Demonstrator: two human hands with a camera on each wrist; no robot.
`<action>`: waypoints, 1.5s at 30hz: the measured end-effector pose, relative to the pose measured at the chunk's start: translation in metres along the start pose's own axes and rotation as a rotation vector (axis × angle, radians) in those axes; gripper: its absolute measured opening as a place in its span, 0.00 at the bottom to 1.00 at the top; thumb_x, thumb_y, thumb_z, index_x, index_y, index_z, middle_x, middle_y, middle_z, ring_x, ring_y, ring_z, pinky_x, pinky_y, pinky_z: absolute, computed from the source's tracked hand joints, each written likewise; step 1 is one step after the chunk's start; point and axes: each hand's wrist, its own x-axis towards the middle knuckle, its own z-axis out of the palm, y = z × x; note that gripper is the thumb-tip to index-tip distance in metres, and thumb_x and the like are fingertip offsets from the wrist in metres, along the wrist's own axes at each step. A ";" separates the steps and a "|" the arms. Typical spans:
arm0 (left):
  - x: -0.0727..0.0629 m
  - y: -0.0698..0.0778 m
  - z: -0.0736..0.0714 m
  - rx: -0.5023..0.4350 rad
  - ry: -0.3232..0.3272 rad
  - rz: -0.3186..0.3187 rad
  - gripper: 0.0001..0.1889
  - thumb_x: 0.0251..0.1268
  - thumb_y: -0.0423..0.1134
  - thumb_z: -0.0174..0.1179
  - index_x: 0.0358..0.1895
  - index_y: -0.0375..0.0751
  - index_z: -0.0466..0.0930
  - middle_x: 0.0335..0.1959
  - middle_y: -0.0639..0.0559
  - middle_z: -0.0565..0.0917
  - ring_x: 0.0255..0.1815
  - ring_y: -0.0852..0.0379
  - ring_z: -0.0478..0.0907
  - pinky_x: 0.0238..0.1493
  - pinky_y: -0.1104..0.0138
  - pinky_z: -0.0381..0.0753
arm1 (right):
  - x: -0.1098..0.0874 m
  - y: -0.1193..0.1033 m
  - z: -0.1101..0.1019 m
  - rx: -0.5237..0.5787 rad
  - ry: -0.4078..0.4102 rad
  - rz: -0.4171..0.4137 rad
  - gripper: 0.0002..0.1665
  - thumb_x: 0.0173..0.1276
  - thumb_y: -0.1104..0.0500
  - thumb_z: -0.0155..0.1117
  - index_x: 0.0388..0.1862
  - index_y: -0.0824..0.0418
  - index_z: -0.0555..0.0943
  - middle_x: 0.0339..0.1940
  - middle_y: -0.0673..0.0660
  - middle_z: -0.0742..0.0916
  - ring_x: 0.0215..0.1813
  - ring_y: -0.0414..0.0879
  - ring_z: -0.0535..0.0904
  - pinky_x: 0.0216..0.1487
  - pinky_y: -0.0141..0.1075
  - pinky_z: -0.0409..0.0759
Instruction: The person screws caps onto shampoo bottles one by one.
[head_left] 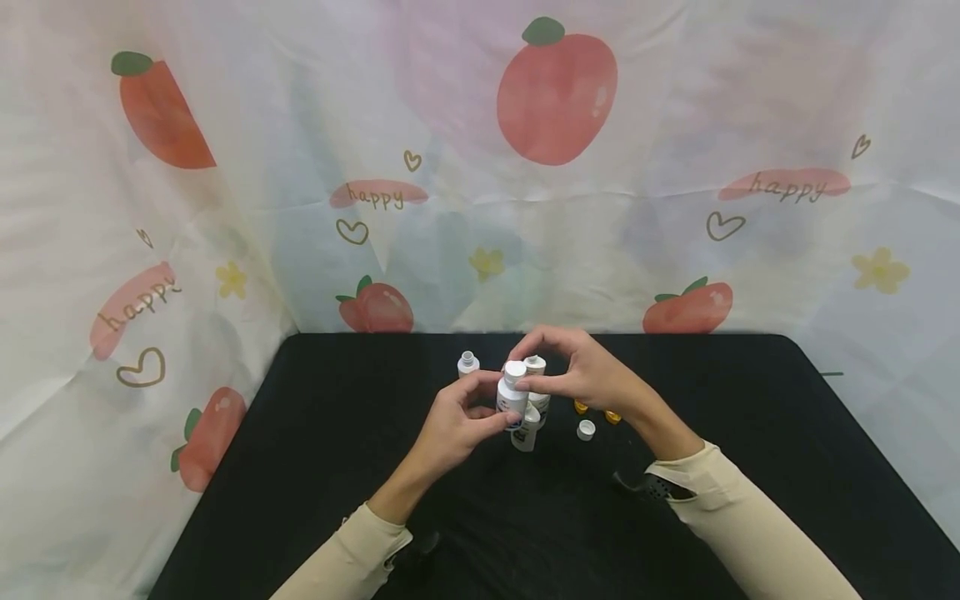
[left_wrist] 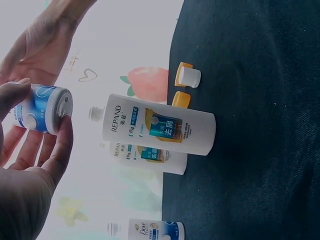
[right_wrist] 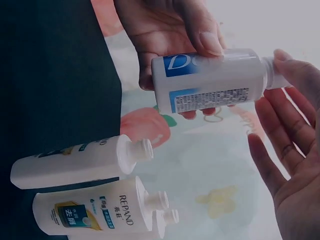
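My left hand (head_left: 459, 421) grips a small white-and-blue Dove bottle (head_left: 510, 402) by its body, raised above the black table. The bottle stands roughly upright in the head view. At its top, the thumb and fingers of my right hand (head_left: 596, 372) pinch the white cap (right_wrist: 273, 73). In the left wrist view the bottle's base and blue label (left_wrist: 37, 107) show between the fingers. Just beyond the hands stand white REPAND bottles (left_wrist: 160, 125) with bare necks, partly hidden in the head view.
Another Dove bottle (head_left: 468, 363), uncapped, stands at the back, left of the REPAND bottles. On the black table (head_left: 337, 417), right of the bottles, lie a loose white cap (head_left: 586, 430) and yellow caps (head_left: 612, 417). A printed curtain (head_left: 450, 125) hangs behind the table.
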 end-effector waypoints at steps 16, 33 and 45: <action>-0.001 -0.003 0.002 -0.028 -0.018 -0.011 0.26 0.61 0.29 0.71 0.63 0.37 0.76 0.56 0.42 0.81 0.55 0.52 0.81 0.52 0.63 0.85 | 0.005 0.001 0.004 0.030 -0.016 -0.075 0.20 0.63 0.67 0.75 0.53 0.54 0.85 0.48 0.49 0.87 0.50 0.47 0.79 0.52 0.43 0.79; -0.003 -0.005 -0.001 -0.065 -0.073 -0.012 0.26 0.61 0.27 0.70 0.63 0.38 0.76 0.55 0.41 0.83 0.53 0.53 0.83 0.52 0.61 0.85 | 0.005 0.002 0.005 0.018 0.002 -0.080 0.20 0.63 0.67 0.74 0.53 0.54 0.85 0.48 0.51 0.87 0.49 0.46 0.80 0.48 0.39 0.81; -0.003 -0.004 -0.005 -0.013 -0.050 -0.005 0.24 0.60 0.29 0.72 0.60 0.40 0.80 0.55 0.45 0.82 0.52 0.54 0.82 0.48 0.63 0.86 | 0.000 0.005 0.000 -0.001 -0.053 -0.106 0.24 0.67 0.69 0.69 0.62 0.59 0.83 0.56 0.57 0.88 0.54 0.46 0.84 0.52 0.37 0.83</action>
